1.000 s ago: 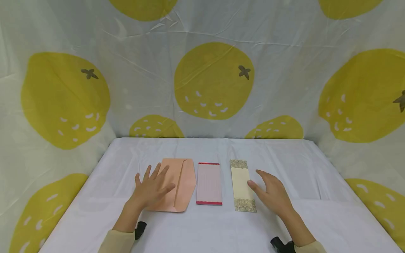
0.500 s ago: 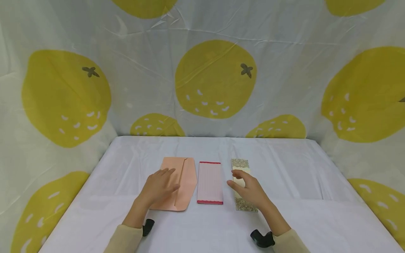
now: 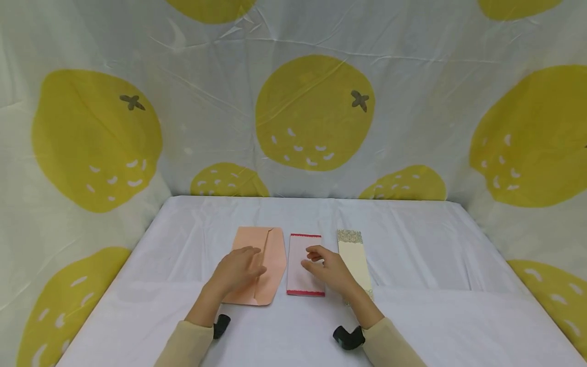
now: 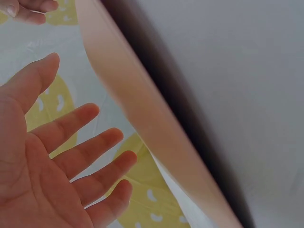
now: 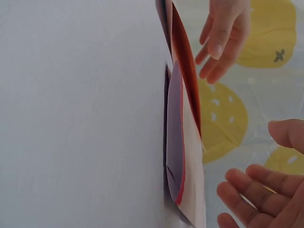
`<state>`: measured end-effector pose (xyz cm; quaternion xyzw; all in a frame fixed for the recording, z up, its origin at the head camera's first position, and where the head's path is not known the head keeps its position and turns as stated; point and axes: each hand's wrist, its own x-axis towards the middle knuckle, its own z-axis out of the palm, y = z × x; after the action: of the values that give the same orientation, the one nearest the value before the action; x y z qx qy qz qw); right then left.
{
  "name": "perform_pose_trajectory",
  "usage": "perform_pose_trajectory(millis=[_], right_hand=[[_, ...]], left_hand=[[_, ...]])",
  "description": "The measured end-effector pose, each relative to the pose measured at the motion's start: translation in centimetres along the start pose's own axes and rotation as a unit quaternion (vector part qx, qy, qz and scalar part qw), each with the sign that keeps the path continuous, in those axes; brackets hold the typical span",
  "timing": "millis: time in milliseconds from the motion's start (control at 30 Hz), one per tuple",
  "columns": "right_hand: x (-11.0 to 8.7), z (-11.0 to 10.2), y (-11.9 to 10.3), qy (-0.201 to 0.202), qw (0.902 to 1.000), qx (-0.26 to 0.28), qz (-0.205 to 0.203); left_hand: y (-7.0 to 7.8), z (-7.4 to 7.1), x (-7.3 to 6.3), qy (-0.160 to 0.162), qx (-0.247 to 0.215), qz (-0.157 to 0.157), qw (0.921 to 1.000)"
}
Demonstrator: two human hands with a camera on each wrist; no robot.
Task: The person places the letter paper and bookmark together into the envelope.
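Over the peach envelope hovers my left hand, fingers relaxed and holding nothing. In the left wrist view its palm and spread fingers face the edge of the envelope. My right hand is above the right half of the pale pink envelope with red borders, its thumb and fingers apart. The right wrist view shows a gap between the right fingers and the pink envelope. A cream envelope with gold patterned ends lies to the right, partly hidden by my right wrist and forearm.
The three envelopes lie side by side on a white cloth-covered table. Behind and along both sides hangs a white curtain with yellow lemon prints.
My right hand has moved left, from beside the cream envelope to above the pink one. My left hand has shifted slightly right over the peach envelope, its fingers less spread. The envelopes stay put.
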<state>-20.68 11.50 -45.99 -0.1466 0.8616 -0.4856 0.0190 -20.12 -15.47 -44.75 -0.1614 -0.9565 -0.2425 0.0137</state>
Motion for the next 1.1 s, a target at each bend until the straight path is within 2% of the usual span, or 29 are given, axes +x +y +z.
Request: perform_pose_trajectory(millis=[300,500,700,867,1100], right_hand=[[1.8,2.6,-0.4,-0.02,0.9997,-0.007,-0.015],[2.8,3.2,-1.0,-0.03,0.9995,-0.008,-0.012],[3.3,3.5,-1.4,-0.033,0.9993,-0.015,-0.011],[3.5,3.7,-1.2,-0.028,0.9994,-0.018,-0.006],[3.5,3.9,-1.0,-0.031,0.9992,-0.019,0.013]], left_hand=[[-0.2,0.4,0.0,-0.011,0.009,-0.044,0.999],[0.0,0.5,0.2,-0.021,0.042,-0.09,0.9948],[0.2,0.7,0.4,-0.04,0.041,-0.13,0.9899],[0.3,0.7,0.5,-0.047,0.038,-0.13,0.9896],[-0.1,0.5,0.2,-0.04,0.03,-0.122,0.9913]])
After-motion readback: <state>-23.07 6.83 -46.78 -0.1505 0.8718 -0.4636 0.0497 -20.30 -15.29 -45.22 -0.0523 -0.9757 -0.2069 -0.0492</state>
